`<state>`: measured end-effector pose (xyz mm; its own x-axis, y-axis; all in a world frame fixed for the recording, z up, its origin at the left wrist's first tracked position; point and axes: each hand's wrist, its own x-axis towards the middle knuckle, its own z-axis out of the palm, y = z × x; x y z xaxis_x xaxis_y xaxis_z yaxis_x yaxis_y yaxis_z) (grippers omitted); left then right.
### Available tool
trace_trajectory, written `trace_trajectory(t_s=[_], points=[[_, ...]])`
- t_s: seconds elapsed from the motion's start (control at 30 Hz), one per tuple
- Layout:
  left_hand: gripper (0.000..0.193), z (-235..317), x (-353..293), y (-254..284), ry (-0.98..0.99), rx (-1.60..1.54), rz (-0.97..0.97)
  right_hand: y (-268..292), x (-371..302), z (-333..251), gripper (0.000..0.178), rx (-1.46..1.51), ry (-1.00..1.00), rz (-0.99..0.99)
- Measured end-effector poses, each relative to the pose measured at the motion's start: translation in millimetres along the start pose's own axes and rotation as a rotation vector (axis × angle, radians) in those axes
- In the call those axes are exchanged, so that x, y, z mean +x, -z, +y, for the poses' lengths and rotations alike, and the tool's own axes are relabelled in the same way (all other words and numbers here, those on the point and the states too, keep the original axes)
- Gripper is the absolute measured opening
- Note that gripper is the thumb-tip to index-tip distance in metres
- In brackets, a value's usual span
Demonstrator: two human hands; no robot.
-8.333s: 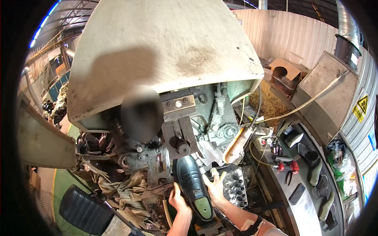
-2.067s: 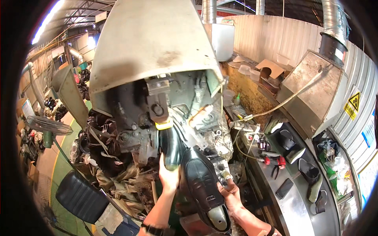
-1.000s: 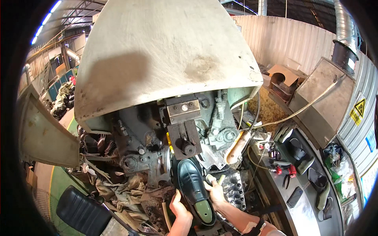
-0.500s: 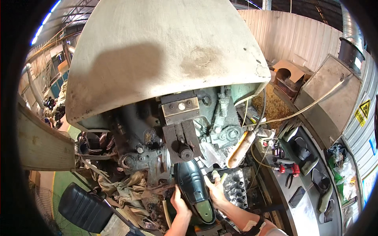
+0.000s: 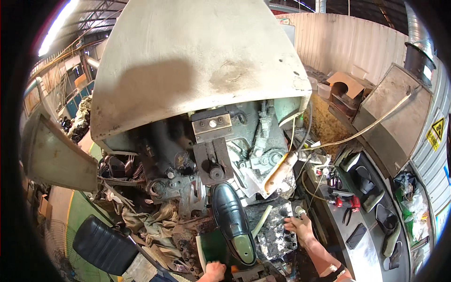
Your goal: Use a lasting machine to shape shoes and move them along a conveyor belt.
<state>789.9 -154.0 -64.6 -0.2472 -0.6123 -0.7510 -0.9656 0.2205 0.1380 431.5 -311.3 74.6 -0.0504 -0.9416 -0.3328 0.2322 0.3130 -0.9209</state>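
A glossy black shoe (image 5: pixel 228 207) stands toe away from me under the machine's dark press head (image 5: pixel 216 173), with a green last (image 5: pixel 244 248) showing at its heel end. Neither hand touches it. My right hand (image 5: pixel 300 228) is over a worn metal plate to the right of the shoe, fingers apart and holding nothing; a pale wrap or cap covers one fingertip. Low in the view, left of the heel, my left hand (image 5: pixel 214 271) has its fingers curled in. What it grips, if anything, is hidden.
The machine's big cream hood (image 5: pixel 197 61) hangs over the work. A wooden-handled tool (image 5: pixel 279 175) dangles on a cable. To the right, a grey bench (image 5: pixel 364 254) holds a phone (image 5: pixel 356 236), a red power tool (image 5: pixel 346 202) and several shoe parts. A black padded seat (image 5: pixel 101 244) stands left.
Both hands have let go of the shoe, which stays under the press head. My right hand moved right, opening out. My left hand dropped toward the lower edge and curled.
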Motion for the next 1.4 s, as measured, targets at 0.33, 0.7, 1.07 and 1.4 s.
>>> trace_trajectory(t_s=[0.33, 0.7, 1.07, 1.4], points=[[0.051, 56, -115, -6, -0.081, -1.125, 0.708, -44, -61, -27, 0.045, -0.146, 0.387, -0.192], [0.047, 5, -275, 106, -0.293, -2.173, 1.413, -105, -220, -37, 0.080, -0.644, 1.278, -0.982], [0.048, 181, -166, 201, -0.574, -2.232, 0.660, 45, -280, -42, 0.067, -0.690, 1.178, -0.213], [0.047, 422, -23, 117, -0.475, -1.470, -0.133, 316, -421, 48, 0.069, 0.626, 0.183, 0.967]])
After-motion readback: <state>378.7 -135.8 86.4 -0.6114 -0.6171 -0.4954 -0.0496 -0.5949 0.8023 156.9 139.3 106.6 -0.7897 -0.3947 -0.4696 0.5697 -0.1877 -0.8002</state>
